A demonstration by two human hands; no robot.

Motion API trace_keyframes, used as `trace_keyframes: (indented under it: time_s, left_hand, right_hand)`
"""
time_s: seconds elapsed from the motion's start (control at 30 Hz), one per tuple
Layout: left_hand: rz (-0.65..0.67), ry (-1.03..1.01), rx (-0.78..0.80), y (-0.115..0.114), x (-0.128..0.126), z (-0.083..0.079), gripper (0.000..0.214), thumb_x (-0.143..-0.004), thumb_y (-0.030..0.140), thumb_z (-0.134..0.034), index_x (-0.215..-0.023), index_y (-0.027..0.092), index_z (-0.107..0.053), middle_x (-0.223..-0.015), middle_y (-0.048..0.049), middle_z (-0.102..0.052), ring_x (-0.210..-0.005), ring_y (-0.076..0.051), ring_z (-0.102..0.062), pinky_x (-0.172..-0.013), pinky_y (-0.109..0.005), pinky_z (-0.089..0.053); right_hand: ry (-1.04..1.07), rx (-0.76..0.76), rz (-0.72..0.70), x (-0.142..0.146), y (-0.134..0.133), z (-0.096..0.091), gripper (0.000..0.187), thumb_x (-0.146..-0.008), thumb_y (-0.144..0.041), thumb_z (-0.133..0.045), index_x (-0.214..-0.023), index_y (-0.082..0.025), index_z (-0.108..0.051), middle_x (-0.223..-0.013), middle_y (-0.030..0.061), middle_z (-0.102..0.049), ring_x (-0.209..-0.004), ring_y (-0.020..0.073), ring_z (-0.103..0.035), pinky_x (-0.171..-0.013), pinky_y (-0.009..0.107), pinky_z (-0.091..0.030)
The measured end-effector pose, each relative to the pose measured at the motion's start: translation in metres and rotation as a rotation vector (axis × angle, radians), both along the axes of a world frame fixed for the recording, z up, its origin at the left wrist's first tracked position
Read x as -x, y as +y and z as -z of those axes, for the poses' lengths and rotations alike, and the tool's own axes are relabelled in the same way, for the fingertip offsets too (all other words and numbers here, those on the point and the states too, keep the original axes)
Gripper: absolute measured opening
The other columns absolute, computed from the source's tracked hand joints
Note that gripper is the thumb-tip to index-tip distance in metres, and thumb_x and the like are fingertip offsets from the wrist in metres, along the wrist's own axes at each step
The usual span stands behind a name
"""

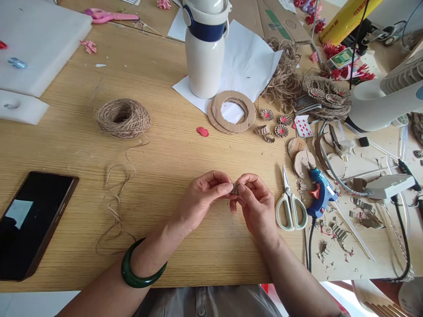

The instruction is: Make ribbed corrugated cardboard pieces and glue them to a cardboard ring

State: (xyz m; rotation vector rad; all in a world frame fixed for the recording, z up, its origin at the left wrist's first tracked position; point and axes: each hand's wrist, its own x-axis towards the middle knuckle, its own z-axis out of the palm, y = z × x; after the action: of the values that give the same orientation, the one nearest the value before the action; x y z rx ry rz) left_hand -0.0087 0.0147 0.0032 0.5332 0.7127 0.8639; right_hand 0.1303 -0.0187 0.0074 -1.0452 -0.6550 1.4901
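Note:
Both my hands meet over the wooden table (165,158) and pinch one small piece of corrugated cardboard (235,188) between their fingertips. My left hand (203,196), with a green bangle (140,270) on its wrist, grips it from the left. My right hand (256,200) grips it from the right, fingers curled. Just right of my right hand lie white-handled scissors (291,207) and a blue glue gun (319,191).
A ball of jute twine (123,118) trails a loose strand toward me. A phone (29,222) lies at the left edge. Behind stand a white bottle (205,48), cardboard rings (233,112), small rolled cardboard flowers (280,130) and red dots (202,131). Cardboard scraps litter the right side.

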Motion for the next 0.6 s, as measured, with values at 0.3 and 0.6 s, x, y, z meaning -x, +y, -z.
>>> trace_keyframes:
  time_s: [0.3,0.6]
  left_hand:
    - [-0.007,0.011,0.003,-0.0007,-0.0007,0.0010,0.014,-0.081,0.023,-0.076,-0.081,0.014,-0.064,-0.079,-0.0010,-0.067,-0.068,-0.017,-0.069,-0.061,-0.029,-0.058]
    - [-0.013,0.027,-0.006,-0.0017,-0.0001,0.0022,0.013,-0.082,0.022,-0.075,-0.082,0.014,-0.065,-0.080,-0.0007,-0.068,-0.068,-0.017,-0.071,-0.065,-0.030,-0.059]
  right_hand:
    - [0.009,-0.009,0.003,0.0006,0.0000,0.0015,0.005,-0.088,-0.024,-0.070,-0.091,-0.020,-0.068,-0.070,-0.0031,-0.060,-0.057,0.0084,-0.056,-0.047,0.020,-0.051]
    - [0.005,-0.002,0.009,0.0008,-0.0006,0.0014,0.006,-0.088,-0.026,-0.070,-0.091,-0.021,-0.068,-0.071,-0.0029,-0.059,-0.057,0.0080,-0.052,-0.048,0.020,-0.050]
